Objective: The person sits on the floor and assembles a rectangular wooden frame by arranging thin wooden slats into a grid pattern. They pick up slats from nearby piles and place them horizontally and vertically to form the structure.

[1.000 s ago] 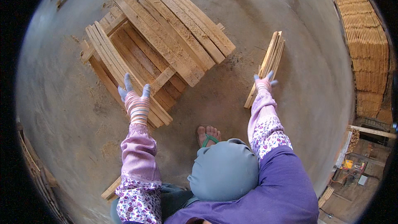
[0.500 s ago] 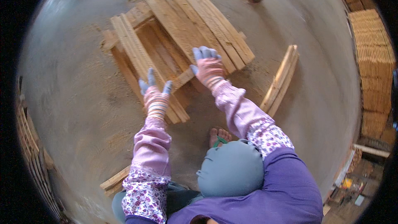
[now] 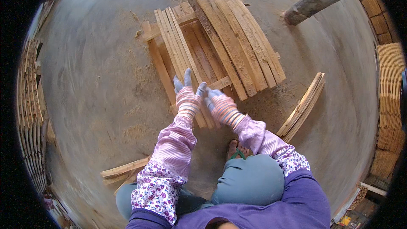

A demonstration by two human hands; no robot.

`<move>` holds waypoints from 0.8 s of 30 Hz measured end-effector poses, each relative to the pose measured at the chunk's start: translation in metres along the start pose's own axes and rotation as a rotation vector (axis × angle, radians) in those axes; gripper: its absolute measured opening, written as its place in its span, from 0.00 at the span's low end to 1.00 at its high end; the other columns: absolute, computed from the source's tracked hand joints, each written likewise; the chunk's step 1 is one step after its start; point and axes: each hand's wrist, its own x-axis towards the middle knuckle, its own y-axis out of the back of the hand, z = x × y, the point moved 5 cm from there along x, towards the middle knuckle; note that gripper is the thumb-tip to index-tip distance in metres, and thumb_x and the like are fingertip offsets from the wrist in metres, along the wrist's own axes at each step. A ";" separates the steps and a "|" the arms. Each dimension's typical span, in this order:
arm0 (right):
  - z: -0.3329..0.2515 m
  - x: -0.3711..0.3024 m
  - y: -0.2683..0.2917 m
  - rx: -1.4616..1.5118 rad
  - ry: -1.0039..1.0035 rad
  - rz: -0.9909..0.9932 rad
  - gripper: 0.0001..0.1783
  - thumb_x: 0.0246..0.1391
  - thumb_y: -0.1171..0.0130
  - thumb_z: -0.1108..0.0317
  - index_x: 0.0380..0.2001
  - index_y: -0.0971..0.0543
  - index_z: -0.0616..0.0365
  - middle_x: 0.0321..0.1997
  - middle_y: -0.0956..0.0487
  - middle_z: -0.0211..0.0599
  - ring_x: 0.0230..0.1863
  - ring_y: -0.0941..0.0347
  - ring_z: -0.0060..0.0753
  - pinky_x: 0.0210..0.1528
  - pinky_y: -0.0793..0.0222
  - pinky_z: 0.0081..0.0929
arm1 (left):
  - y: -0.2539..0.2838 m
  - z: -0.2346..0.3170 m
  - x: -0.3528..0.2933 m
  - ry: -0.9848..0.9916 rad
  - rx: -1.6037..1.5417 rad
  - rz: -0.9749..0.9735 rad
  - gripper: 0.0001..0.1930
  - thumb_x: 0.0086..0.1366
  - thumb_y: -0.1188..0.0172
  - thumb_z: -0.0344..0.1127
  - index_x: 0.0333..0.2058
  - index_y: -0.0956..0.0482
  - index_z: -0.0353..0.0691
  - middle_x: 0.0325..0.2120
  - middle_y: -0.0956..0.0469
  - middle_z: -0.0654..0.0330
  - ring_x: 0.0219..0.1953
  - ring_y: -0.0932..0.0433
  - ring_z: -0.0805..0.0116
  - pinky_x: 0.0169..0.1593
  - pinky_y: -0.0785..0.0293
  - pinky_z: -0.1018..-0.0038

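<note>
My left hand (image 3: 188,96), in a striped glove with grey fingertips, lies over the near part of a bundle of narrow wooden slats (image 3: 176,44). Its fingers are spread, the thumb toward the right. Close beside that thumb is my right hand (image 3: 224,107), gloved alike and slightly smeared, its fingers stretched toward the left hand and holding nothing I can see. The slats rest at the left side of a low wooden stack. Wider boards (image 3: 237,42) lie side by side on its right, and lower boards (image 3: 203,53) show in the gap between.
A few loose slats (image 3: 303,106) lie on the floor to the right, and short wood pieces (image 3: 124,169) near my left knee. A round post (image 3: 322,2) stands at the far right. Stacked wood lines the right edge (image 3: 390,89) and left edge (image 3: 30,110).
My right hand has left the near end of the wide boards and come left, close to my left hand. The view has shifted, so the stack appears farther right.
</note>
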 end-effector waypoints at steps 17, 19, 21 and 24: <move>0.033 -0.017 0.043 -0.439 -0.199 -0.128 0.53 0.52 0.35 0.58 0.75 0.53 0.50 0.67 0.33 0.54 0.50 0.21 0.55 0.50 0.22 0.45 | 0.011 -0.001 -0.001 0.076 0.063 -0.068 0.46 0.61 0.35 0.61 0.72 0.48 0.63 0.72 0.59 0.36 0.70 0.46 0.30 0.70 0.41 0.50; 0.033 -0.019 0.043 -0.419 -0.238 -0.145 0.57 0.52 0.33 0.51 0.75 0.56 0.51 0.64 0.29 0.54 0.47 0.19 0.53 0.48 0.21 0.45 | 0.011 -0.003 0.000 0.067 0.060 -0.062 0.46 0.61 0.35 0.61 0.72 0.48 0.63 0.72 0.59 0.36 0.70 0.46 0.30 0.70 0.41 0.50; 0.028 -0.023 0.045 -0.366 -0.326 -0.136 0.59 0.51 0.31 0.45 0.75 0.56 0.52 0.61 0.26 0.54 0.47 0.19 0.52 0.48 0.21 0.45 | 0.012 -0.011 -0.001 0.059 0.073 -0.037 0.46 0.61 0.35 0.61 0.72 0.48 0.63 0.72 0.59 0.37 0.70 0.46 0.30 0.70 0.41 0.50; 0.045 -0.026 0.041 -0.348 -0.330 -0.133 0.57 0.50 0.32 0.40 0.72 0.49 0.55 0.56 0.22 0.54 0.50 0.19 0.53 0.49 0.21 0.44 | 0.010 -0.003 0.001 0.067 0.101 -0.052 0.45 0.62 0.36 0.60 0.72 0.48 0.63 0.72 0.59 0.39 0.69 0.44 0.32 0.69 0.39 0.49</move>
